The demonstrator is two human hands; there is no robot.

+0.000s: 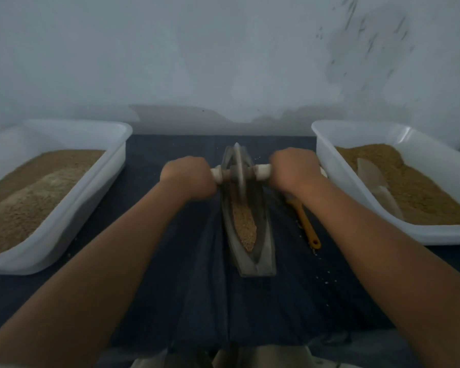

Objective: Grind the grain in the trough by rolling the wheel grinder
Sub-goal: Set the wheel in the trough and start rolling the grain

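Both hands, left (187, 177) and right (294, 170), grip the wheel grinder (240, 170) axle, fingers curled round it, wheel in trough (247, 221) far end, mid-desk.

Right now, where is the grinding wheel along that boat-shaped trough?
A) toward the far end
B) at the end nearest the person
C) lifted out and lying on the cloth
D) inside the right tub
A: the wheel stands in the far part of the trough, the left hand and right hand gripping its handle bar, with exposed grain nearer the person.
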